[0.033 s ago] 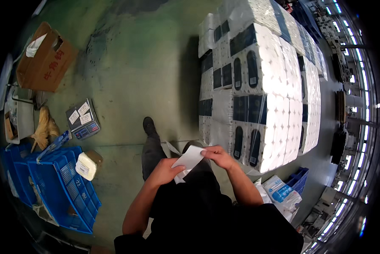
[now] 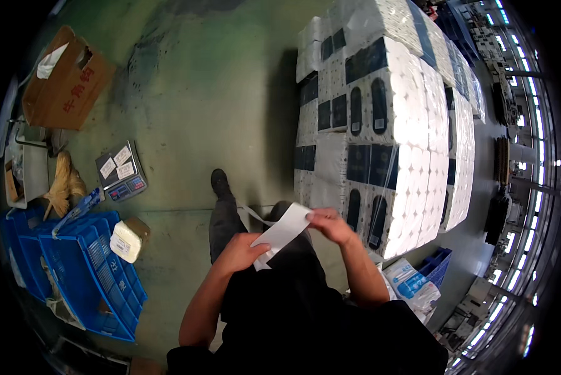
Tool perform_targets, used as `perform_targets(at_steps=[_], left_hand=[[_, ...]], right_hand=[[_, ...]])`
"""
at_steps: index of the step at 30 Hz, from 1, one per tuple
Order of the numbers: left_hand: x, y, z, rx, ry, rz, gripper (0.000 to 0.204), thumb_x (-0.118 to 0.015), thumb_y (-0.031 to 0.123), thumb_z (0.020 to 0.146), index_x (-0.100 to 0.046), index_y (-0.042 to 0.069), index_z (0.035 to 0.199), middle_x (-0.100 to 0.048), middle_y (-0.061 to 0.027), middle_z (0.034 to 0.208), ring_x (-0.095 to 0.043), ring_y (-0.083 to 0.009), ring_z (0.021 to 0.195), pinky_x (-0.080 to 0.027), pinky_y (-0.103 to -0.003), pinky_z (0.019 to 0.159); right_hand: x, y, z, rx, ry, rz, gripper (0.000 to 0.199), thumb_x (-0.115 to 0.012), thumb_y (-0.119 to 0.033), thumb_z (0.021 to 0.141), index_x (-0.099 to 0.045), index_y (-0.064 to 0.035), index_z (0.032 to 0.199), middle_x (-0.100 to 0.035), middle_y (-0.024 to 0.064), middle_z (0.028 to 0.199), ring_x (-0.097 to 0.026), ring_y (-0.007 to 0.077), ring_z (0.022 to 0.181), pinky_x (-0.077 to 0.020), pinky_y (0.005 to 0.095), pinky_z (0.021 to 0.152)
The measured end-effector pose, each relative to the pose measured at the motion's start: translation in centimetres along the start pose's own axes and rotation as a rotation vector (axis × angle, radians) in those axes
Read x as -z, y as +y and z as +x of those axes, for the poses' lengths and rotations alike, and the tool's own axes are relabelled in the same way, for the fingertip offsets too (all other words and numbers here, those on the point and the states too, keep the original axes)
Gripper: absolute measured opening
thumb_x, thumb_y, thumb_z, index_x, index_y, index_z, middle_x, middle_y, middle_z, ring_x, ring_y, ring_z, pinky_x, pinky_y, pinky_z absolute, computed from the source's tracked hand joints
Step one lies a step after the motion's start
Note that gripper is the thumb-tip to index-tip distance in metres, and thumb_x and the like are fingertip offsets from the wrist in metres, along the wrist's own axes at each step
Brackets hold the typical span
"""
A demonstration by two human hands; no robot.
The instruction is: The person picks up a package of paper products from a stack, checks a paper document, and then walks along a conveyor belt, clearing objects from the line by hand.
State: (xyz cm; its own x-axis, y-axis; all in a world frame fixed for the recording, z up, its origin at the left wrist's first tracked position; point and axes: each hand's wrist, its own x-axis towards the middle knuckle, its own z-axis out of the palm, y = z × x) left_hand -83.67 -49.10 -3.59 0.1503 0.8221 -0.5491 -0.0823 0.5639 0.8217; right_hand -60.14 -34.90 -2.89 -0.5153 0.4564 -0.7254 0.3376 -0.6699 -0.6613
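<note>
A white paper strip (image 2: 285,228) stretches between my two hands in front of my body. My left hand (image 2: 240,252) pinches its lower end, thumb on top. At the upper right end, the fingers of my right hand (image 2: 330,225) close on the strip's edge and are slightly blurred. A narrow curled tail of the paper hangs beyond the strip, above my left hand, and another loose piece shows below it. No print shows on the side of the strip facing up.
To the right stands a tall stack of plastic-wrapped paper rolls (image 2: 412,119), with plastic bags (image 2: 412,284) by its near corner. On the left are a scale (image 2: 129,186) bearing white labels, blue crates (image 2: 137,294), a pale block (image 2: 126,242), a straw broom (image 2: 60,190) and a cardboard box (image 2: 68,94).
My right hand has moved slightly right with the strip's end, and more of the strip shows between my hands. My left hand stays nearly in place.
</note>
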Motion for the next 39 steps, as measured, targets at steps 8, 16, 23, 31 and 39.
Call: perform_targets(at_steps=[8, 16, 23, 31, 39], left_hand=[[10.0, -2.6, 5.0, 0.212, 0.436, -0.284, 0.025, -0.061, 0.012, 0.081, -0.06, -0.002, 0.102, -0.064, -0.0074, 0.083, -0.058, -0.0137, 0.075, -0.046, -0.029, 0.069], [10.5, -4.9, 14.0, 0.55, 0.763, -0.538, 0.023, -0.061, 0.012, 0.083, -0.059, -0.004, 0.1, -0.062, -0.0042, 0.086, -0.055, -0.0108, 0.079, -0.044, -0.026, 0.072], [5.7, -6.3, 21.8, 0.792, 0.599, -0.654, 0.025, -0.062, 0.013, 0.082, -0.059, -0.004, 0.099, -0.063, -0.0049, 0.085, -0.056, -0.0115, 0.078, -0.045, -0.026, 0.071], [5.5, -2.4, 24.2, 0.792, 0.714, -0.645, 0.026, -0.061, 0.014, 0.083, -0.058, -0.004, 0.101, -0.062, -0.0059, 0.086, -0.055, -0.0118, 0.079, -0.044, -0.026, 0.071], [5.1, -0.2, 26.9, 0.646, 0.652, -0.647, 0.025, -0.06, 0.013, 0.085, -0.058, -0.003, 0.105, -0.061, -0.0038, 0.09, -0.054, -0.0102, 0.08, -0.044, -0.025, 0.072]], right_hand=[[11.2, -23.1, 14.6, 0.618, 0.525, 0.277, 0.036, -0.046, -0.023, 0.091, -0.049, 0.0001, 0.118, -0.055, 0.015, 0.115, -0.05, 0.0263, 0.112, -0.0396, 0.0424, 0.095], [10.0, -28.2, 44.9, 0.794, 0.238, -1.462, 0.038, -0.054, -0.015, 0.081, -0.054, -0.0089, 0.118, -0.053, 0.0109, 0.123, -0.051, 0.0275, 0.113, -0.0401, 0.0312, 0.093], [24.6, -8.2, 60.4, -0.089, -0.098, -2.227, 0.063, -0.051, -0.041, 0.078, -0.041, -0.0105, 0.131, -0.038, 0.0159, 0.136, -0.031, 0.0305, 0.129, -0.0287, 0.0423, 0.104], [21.6, 1.5, 47.9, -0.763, -0.492, -1.794, 0.047, -0.042, -0.033, 0.083, -0.054, -0.0058, 0.119, -0.04, 0.0203, 0.133, -0.037, 0.0297, 0.125, -0.0266, 0.0406, 0.103], [12.8, 0.0, 40.2, -0.428, 0.031, -0.569, 0.031, -0.057, -0.02, 0.085, -0.058, -0.0057, 0.112, -0.065, 0.0091, 0.091, -0.061, 0.0151, 0.085, -0.0469, 0.0284, 0.078]])
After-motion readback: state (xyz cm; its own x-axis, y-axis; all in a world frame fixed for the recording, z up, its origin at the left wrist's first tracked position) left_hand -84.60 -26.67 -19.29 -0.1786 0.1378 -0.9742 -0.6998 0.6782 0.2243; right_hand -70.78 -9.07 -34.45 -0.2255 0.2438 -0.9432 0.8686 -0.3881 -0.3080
